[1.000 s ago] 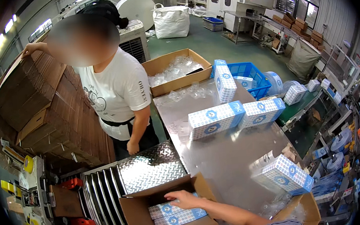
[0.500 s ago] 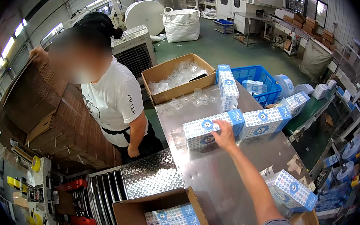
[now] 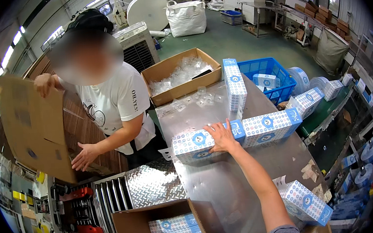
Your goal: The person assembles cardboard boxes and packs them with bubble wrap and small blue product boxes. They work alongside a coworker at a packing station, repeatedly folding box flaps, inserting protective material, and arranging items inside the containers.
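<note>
A metal counter (image 3: 224, 180) fills the middle, and left of it a co-worker (image 3: 120, 105) in a white shirt holds a large cardboard sheet (image 3: 35, 126) upright. At the counter's far end is a carton (image 3: 188, 88) of clear plastic pieces; at the lower left, an open carton (image 3: 131, 232) contains two white-and-blue boxes (image 3: 175, 230) side by side. A blue basket (image 3: 283, 93) stands beyond the counter, with similar packs inside. On the counter, the patterned box (image 3: 187, 147) lies lengthwise near the left edge, between the upright box (image 3: 236, 84) behind it and the neighbouring box (image 3: 269, 127) at its right; a tilted box (image 3: 304, 201) rests nearer the person. The right hand (image 3: 221, 138) grips the patterned box, fingers spread over its top, thumb against its front. The left hand is out of view, so its fingers' state cannot be told. The smallest things are loose clear pieces (image 3: 205, 97) near the far carton.
</note>
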### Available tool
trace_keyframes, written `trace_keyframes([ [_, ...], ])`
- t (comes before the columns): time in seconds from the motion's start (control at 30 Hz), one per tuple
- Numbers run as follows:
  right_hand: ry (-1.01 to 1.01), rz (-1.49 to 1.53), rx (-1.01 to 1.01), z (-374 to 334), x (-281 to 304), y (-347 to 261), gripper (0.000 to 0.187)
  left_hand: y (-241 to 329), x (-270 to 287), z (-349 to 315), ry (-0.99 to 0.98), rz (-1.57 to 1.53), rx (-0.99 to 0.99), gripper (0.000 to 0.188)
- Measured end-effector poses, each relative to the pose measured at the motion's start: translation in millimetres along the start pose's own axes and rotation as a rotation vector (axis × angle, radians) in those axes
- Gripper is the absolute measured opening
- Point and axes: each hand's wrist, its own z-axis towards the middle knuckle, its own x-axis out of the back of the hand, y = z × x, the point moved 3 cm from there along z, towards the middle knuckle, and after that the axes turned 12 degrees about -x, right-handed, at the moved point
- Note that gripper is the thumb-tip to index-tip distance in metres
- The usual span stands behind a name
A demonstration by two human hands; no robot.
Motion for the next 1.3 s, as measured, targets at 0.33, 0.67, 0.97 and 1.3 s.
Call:
trace_keyframes([
  [0.33, 0.002, 0.011, 0.132, -17.6, 2.0, 0.3, 0.101, 12.3, 0.6, -7.9, -0.123, 0.072, -0.156, 0.013],
  [0.67, 0.116, -0.108, -0.107, -47.7, 119.5, 36.9, 0.103, 271.2, 58.7, 242.5, 0.322, 0.745, -1.0, 0.098],
  [0.97, -0.165, -0.176, -0.244, -111.5, 42.7, 85.7, 0.127, 349.6, 11.2, 258.8, 0.2, 0.784, -1.178, 0.09],
  [1.3, 0.078, 0.37, -0.358, -147.1, 98.3, 33.9, 0.113, 240.5, 155.5, 10.7, 0.529, 0.321, -1.165, 0.063],
])
